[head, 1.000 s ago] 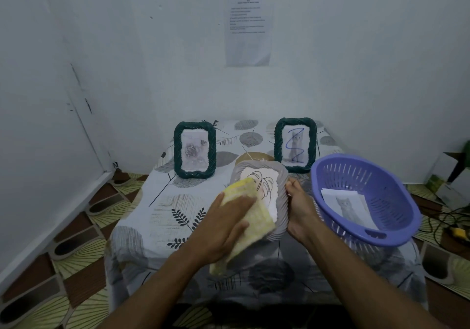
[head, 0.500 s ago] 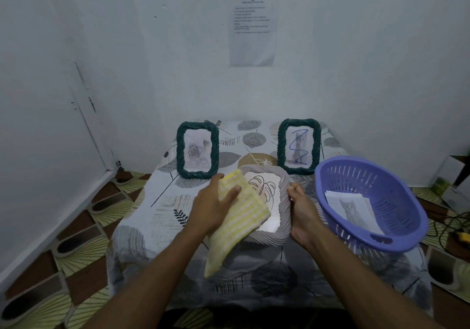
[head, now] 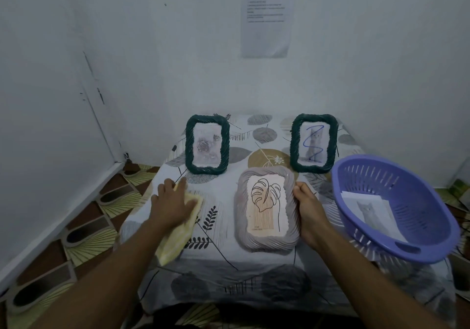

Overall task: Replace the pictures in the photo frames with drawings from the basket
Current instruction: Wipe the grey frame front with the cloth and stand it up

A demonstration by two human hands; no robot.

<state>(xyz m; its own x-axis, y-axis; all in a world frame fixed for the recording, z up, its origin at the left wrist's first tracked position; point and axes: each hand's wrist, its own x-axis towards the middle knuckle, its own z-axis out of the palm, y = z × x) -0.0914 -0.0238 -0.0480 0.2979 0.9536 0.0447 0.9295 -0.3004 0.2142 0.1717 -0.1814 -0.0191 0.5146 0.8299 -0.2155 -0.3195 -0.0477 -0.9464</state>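
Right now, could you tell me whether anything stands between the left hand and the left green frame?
Nothing visible does. The left hand lies flat on the yellow cloth just in front of the left green frame, with only bare tablecloth between them.

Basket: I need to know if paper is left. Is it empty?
Not empty. The purple basket holds sheets of paper; the top one shows a grey cat.
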